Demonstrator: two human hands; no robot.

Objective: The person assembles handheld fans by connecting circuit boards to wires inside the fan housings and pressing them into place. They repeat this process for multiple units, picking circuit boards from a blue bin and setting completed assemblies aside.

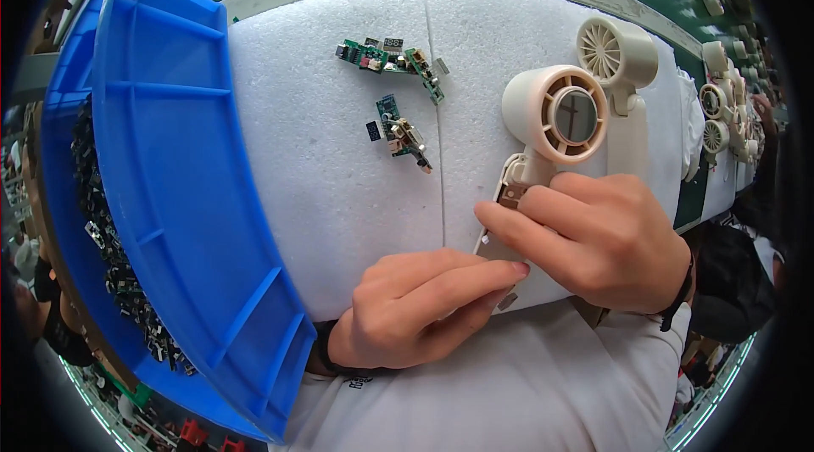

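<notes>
A cream handheld fan (523,115) with a round head and a mirror-like disc at its centre tilts in front of me. Its handle is open, and a small brown part (511,195) shows inside near the neck. My right hand (602,240) is closed on the handle, with fingertips at the brown part. At the handle's lower end my left hand (424,304) is closed, thumb and forefinger pinched together. Much of the handle is hidden by my fingers. Behind it lies a second cream fan (636,58) with a ribbed grille.
Several small green circuit boards (392,123) lie on the white foam sheet (339,214). To the left, a blue plastic bin (182,155) stands with its tall wall toward me, holding many small dark parts (127,282). More fans (716,125) sit farther right.
</notes>
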